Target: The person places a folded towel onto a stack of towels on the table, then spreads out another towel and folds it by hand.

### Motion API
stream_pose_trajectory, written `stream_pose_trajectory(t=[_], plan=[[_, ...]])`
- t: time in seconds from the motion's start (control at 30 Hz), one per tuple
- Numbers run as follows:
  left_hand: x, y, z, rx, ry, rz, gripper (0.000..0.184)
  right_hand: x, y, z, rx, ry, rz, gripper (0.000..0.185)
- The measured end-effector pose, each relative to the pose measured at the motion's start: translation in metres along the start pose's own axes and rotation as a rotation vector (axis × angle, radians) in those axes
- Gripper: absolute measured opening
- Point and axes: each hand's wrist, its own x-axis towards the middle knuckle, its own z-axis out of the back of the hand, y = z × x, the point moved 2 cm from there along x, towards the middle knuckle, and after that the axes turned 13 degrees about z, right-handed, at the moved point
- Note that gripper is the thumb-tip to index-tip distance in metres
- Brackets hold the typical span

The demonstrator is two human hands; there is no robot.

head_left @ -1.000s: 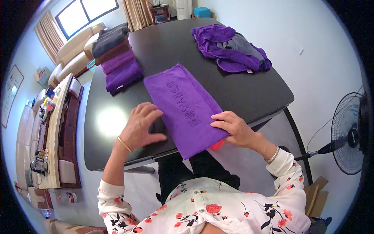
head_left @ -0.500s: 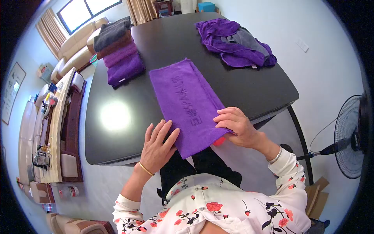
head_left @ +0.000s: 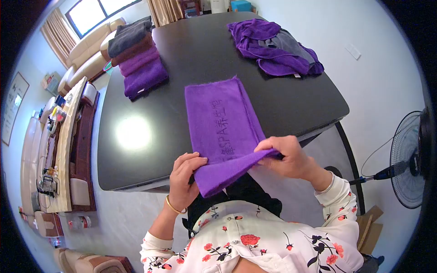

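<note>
A purple towel [head_left: 218, 118], folded into a long strip with dark embroidered lettering, lies on the table and hangs past its near edge. My right hand [head_left: 287, 157] is closed on the near right corner, thumb on top, lifting that end so it curls up. At the left edge, my left hand [head_left: 185, 175] grips the cloth near the fold, with the thumb hidden. The raised flap covers the lower end of the lettering.
A stack of folded towels [head_left: 141, 61] in grey, brown and purple stands at the far left of the black table [head_left: 136, 166]. A crumpled purple and grey heap of cloth [head_left: 277, 50] lies at the far right. A fan [head_left: 407, 159] stands to the right.
The near end of the towel has been lifted and bent upward by my right hand. Both hands now grasp the cloth, and the towel has slid toward me and turned slightly.
</note>
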Motion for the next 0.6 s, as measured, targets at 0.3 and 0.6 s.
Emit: stream_pose_trajectory(t=[0.3,0.6], plan=[[0.012,0.002,-0.001,-0.365,-0.112,0.372,0.034,0.049,-0.080,0.001,0.083,-0.178,-0.244,0.035],[0.026,-0.001,-0.004,-0.365,-0.095,0.399,0.037,0.035,-0.074,0.005,0.242,-0.130,-0.278,0.042]])
